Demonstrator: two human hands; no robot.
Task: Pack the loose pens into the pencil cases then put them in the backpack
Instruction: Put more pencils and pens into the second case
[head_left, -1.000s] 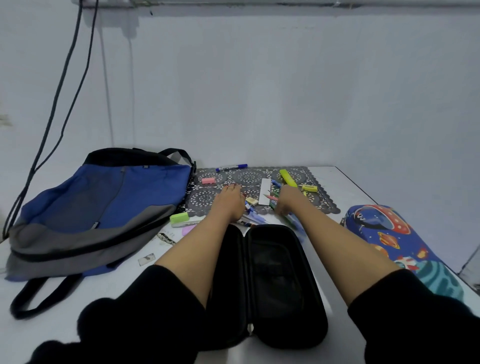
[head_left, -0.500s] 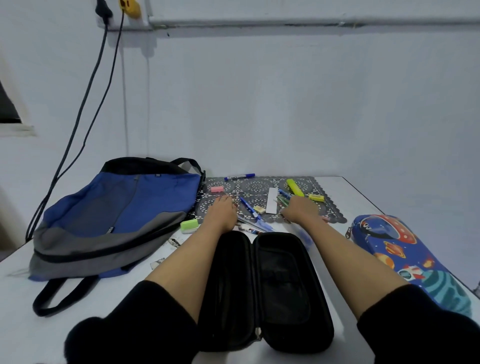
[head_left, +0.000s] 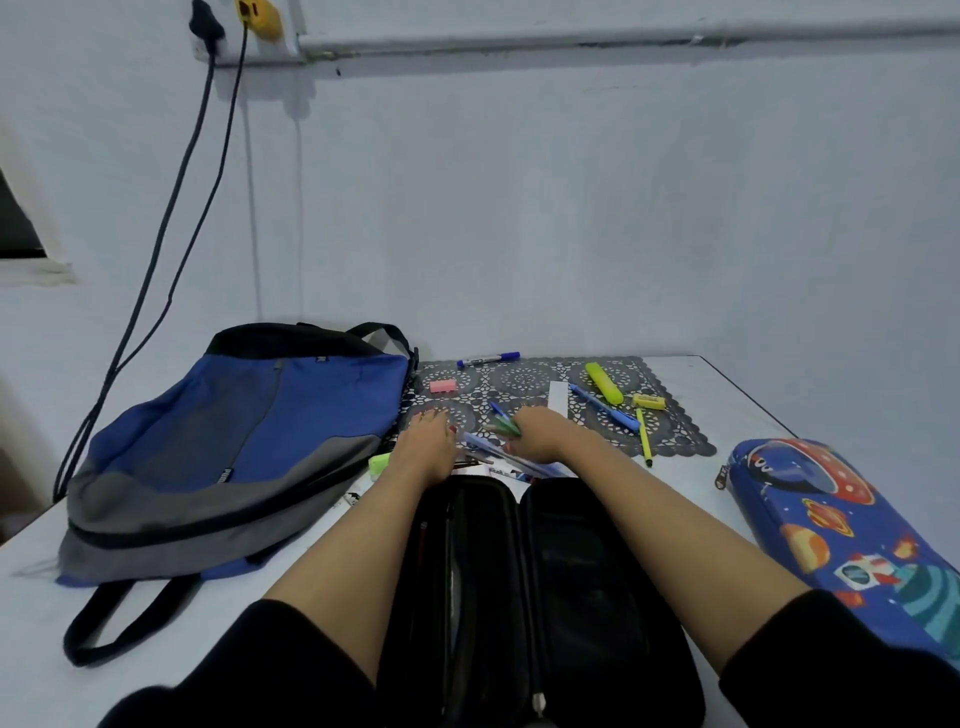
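A black pencil case (head_left: 582, 582) lies open between my forearms. Just beyond its far rim, my right hand (head_left: 535, 434) grips a bunch of green and blue pens (head_left: 503, 422). My left hand (head_left: 426, 441) rests flat, fingers spread, on a small heap of pens (head_left: 480, 452) at the lace mat's near edge. More loose pens lie on the mat: a blue pen (head_left: 605, 408), a yellow highlighter (head_left: 603, 383), a thin yellow-green pen (head_left: 643, 435) and a blue marker (head_left: 488, 359). The blue and grey backpack (head_left: 234, 441) lies flat at the left.
A space-print pencil case (head_left: 841, 530) lies shut at the right table edge. On the dark lace mat (head_left: 675, 441) are a pink eraser (head_left: 443, 385), a small yellow sharpener (head_left: 649, 400) and a white ruler (head_left: 558, 397). A green highlighter (head_left: 379, 461) peeks out by my left wrist. Cables hang down the wall at the left.
My right hand has moved left from the right side of the mat, carrying pens, and now sits close to my left hand. The camera has tilted up slightly.
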